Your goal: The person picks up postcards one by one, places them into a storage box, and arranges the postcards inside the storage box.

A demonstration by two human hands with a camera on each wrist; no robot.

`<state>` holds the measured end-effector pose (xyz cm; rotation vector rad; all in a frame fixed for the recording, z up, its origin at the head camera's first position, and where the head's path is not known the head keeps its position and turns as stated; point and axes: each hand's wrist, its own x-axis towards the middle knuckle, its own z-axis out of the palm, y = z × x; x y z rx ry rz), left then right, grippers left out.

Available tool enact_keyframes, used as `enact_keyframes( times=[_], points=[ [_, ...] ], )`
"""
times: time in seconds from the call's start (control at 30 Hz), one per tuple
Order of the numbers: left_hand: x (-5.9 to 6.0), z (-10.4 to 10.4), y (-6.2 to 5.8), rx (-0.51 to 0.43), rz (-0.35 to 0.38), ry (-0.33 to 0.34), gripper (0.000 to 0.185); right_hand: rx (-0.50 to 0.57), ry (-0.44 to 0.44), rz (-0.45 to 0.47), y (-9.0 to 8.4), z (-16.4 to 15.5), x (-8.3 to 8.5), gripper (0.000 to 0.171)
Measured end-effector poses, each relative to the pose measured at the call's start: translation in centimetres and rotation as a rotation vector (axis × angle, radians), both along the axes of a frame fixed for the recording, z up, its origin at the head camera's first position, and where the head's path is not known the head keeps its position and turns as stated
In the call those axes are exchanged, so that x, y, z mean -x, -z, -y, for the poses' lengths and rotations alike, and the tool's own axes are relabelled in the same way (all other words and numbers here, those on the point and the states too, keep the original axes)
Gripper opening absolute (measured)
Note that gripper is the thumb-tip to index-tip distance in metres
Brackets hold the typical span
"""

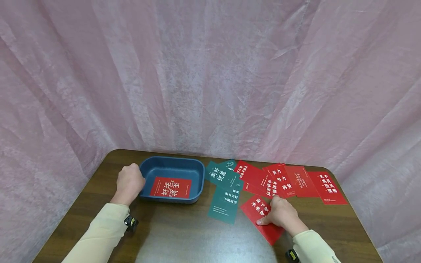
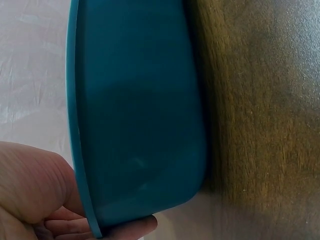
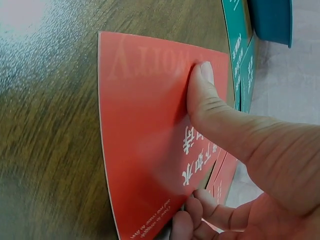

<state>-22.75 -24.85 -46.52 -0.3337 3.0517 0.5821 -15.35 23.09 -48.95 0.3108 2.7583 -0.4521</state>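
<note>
My left hand (image 1: 129, 181) grips the left rim of a blue tray (image 1: 171, 161), fingers curled round the edge; close up, the tray (image 2: 140, 115) stands against the palm (image 2: 35, 190). One red card (image 1: 171, 187) with white characters lies inside the tray. At the front right, my right hand (image 1: 279, 215) pinches a red card (image 1: 253, 209) on the table. In the right wrist view the thumb (image 3: 210, 105) presses on top of this card (image 3: 140, 125), and the fingers curl under its near edge.
Two green cards (image 1: 223, 202) lie between the tray and my right hand. Several red cards (image 1: 296, 180) fan out along the back right of the brown wooden table (image 1: 184, 233). A pink curtain (image 1: 210, 73) hangs close behind and around the table.
</note>
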Motion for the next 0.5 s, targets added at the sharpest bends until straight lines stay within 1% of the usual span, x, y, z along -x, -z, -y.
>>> enact_keyframes(
  times=[0.13, 0.33, 0.43, 0.5],
  points=[
    [0.02, 0.02, 0.08, -0.006, 0.005, -0.001, 0.028, 0.014, 0.002, -0.005, 0.07, -0.06, -0.09, 0.081],
    [0.12, 0.14, 0.18, 0.008, -0.027, 0.001, 0.025, 0.064, -0.005, -0.019, 0.24, -0.33, -0.44, 0.078],
    [0.13, 0.19, 0.23, 0.010, -0.036, 0.004, 0.024, 0.052, -0.027, -0.035, 0.31, -0.49, -0.57, 0.080],
    [0.12, 0.21, 0.28, 0.011, -0.037, 0.004, 0.024, 0.031, -0.046, -0.039, 0.33, -0.56, -0.59, 0.086]
  ],
)
